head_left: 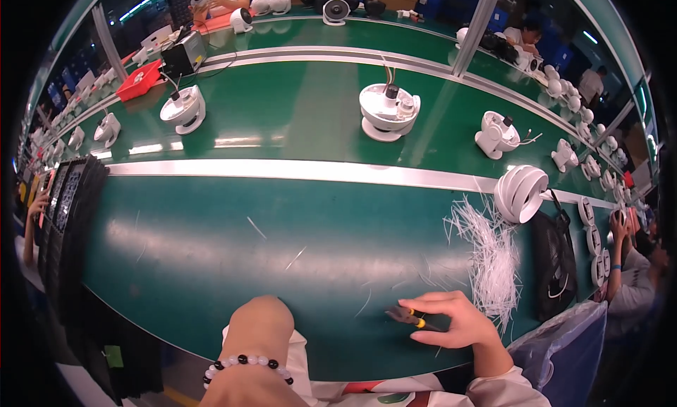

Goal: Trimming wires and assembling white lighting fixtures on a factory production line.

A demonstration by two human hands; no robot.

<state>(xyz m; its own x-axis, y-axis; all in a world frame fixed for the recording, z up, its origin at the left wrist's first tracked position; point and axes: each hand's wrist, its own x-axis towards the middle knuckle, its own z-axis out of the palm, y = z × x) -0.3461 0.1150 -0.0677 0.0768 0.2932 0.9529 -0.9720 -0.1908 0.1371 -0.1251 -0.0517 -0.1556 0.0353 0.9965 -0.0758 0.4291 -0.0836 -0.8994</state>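
In my right hand is a pair of cutting pliers with black and yellow handles. The fingers wrap round the handles, and the jaws point left over the green work table. My left hand is bent at the wrist near the table's front edge, above a beaded bracelet. Only its rounded back shows; the fingers are hidden, as is anything in them. To the right of the pliers lies a heap of thin white plastic strips. Single strips are scattered across the tabletop.
Beyond the table, a green conveyor carries white round housings, some with wires sticking up. Stacked white rings and a black bag stand at right. Black trays are piled at left. Other people work nearby.
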